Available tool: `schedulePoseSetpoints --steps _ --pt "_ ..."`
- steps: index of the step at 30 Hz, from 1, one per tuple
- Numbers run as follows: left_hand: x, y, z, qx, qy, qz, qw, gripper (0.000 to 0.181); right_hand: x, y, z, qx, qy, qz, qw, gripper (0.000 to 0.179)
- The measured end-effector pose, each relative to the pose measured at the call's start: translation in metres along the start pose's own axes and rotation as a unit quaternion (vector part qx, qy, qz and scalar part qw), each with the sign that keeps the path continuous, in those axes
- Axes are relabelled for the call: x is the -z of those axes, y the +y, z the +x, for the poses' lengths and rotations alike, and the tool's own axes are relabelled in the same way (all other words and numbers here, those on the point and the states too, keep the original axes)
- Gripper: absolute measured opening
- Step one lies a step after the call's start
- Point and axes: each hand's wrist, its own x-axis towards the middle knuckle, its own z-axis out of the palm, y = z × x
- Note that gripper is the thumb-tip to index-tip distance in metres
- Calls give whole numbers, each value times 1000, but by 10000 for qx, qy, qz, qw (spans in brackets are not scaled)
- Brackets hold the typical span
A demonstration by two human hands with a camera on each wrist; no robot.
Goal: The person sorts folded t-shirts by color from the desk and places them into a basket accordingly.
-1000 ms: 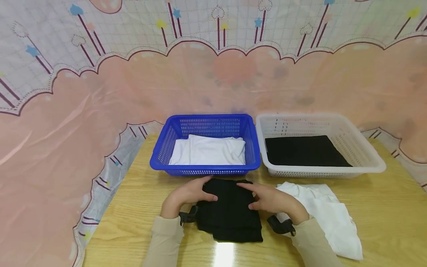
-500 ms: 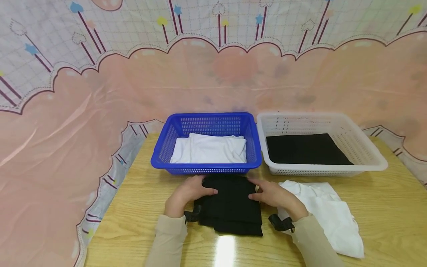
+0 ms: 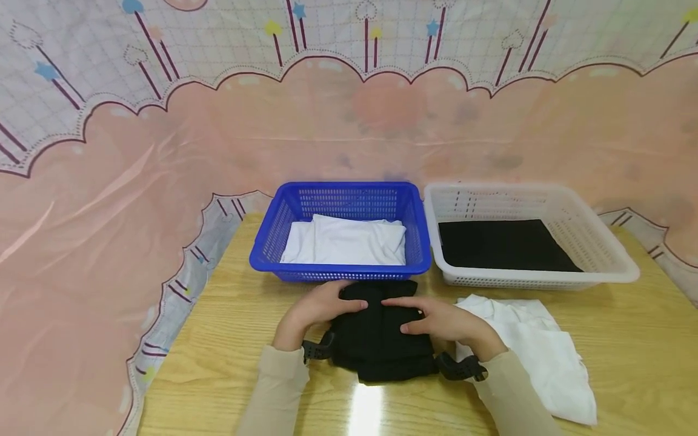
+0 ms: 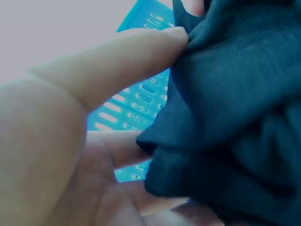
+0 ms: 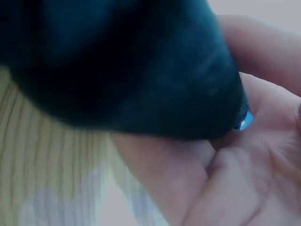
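Black cloth nearer blue basket (ahead)

I see a pale wood-grain table carrying a blue basket just beyond the grip on the black cloth, a white basket beyond and right, and a rumpled white cloth right of the grip. Glare brightens the wood nearer me.
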Motion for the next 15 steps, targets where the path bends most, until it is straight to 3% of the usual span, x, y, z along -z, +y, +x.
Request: schedulePoseSetpoints --steps 7,15 --pt "-3 -2 0 -141 -154 -35 9998 58 -3 -6 -2 -118 76 492 9987 48" --pt "13 3 -6 -210 -268 -266 9991 61 7 -18 -4 219 -54 982 9949 52"
